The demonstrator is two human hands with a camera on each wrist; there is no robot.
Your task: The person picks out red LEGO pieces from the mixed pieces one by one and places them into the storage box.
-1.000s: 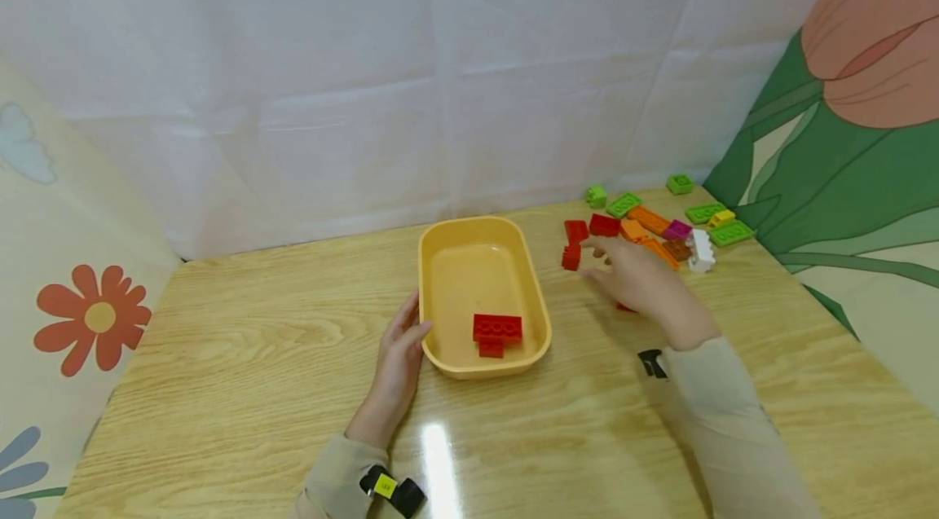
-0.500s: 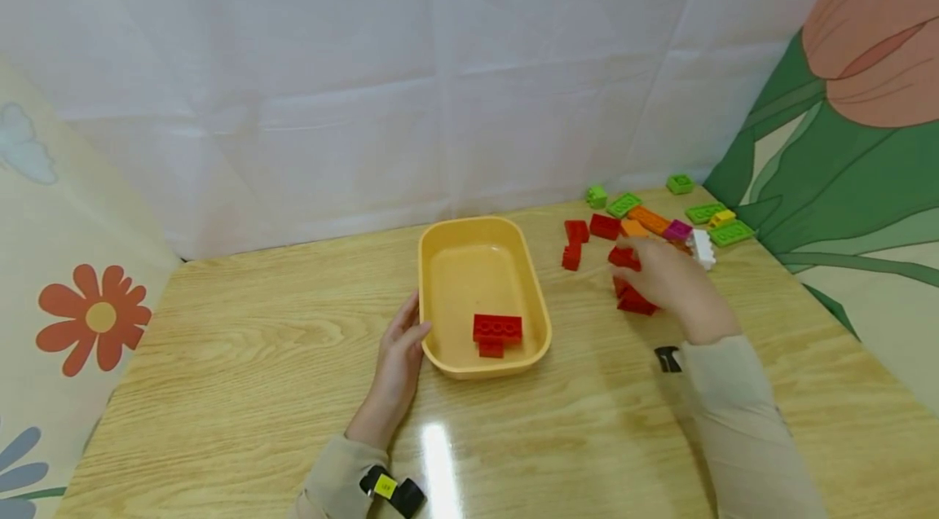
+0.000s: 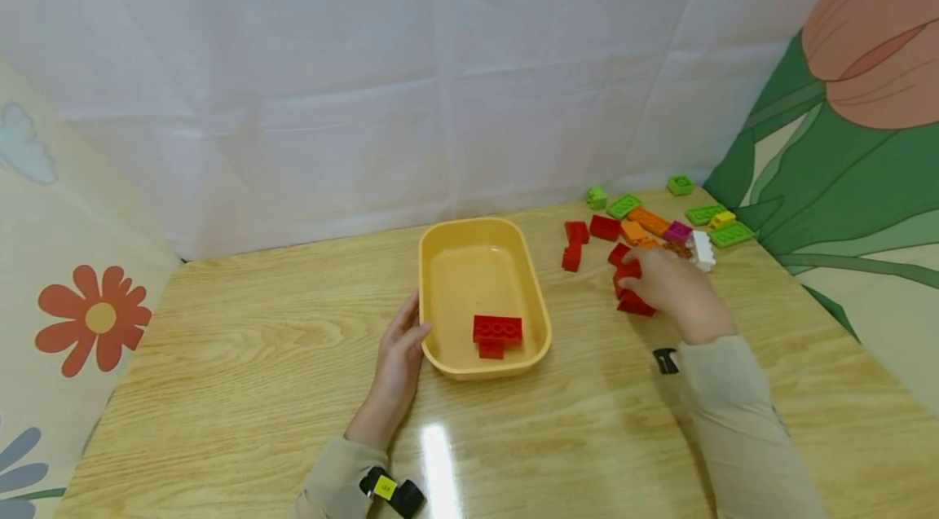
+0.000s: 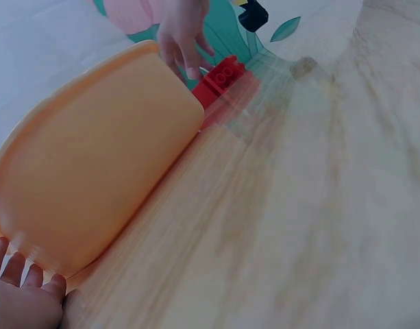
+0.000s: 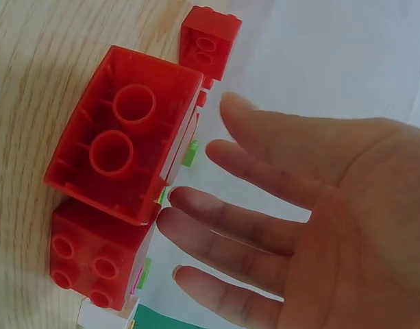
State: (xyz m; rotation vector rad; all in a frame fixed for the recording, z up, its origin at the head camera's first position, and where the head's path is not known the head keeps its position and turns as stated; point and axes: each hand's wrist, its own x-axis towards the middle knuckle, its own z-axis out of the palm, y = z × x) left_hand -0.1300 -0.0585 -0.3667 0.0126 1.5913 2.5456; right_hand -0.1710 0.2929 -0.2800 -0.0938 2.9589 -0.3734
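Observation:
A yellow plastic tray [image 3: 479, 283] stands mid-table with a long red toy brick [image 3: 497, 328] and a smaller red brick [image 3: 491, 351] at its near end. My left hand [image 3: 398, 356] holds the tray's left side, thumb at the rim and fingers along the outer wall. To the right, my right hand [image 3: 671, 287] reaches over a cluster of red bricks [image 3: 635, 305]. Seen from the right wrist, its fingers are spread beside a red brick [image 5: 124, 130] showing its hollow underside, apart from it. Against that leans a studded red brick [image 5: 93, 253].
Two red bricks [image 3: 572, 256] lie end to end right of the tray, near another red brick [image 3: 605, 227]. Behind the right hand are orange [image 3: 649, 220], purple [image 3: 678, 231], white [image 3: 702, 250], yellow and green bricks [image 3: 731, 234]. A white cloth [image 3: 330, 95] hangs at the table's back edge.
My right hand has moved right and nearer to me, from beside the two end-to-end red bricks to the red cluster. The left hand and tray have stayed put.

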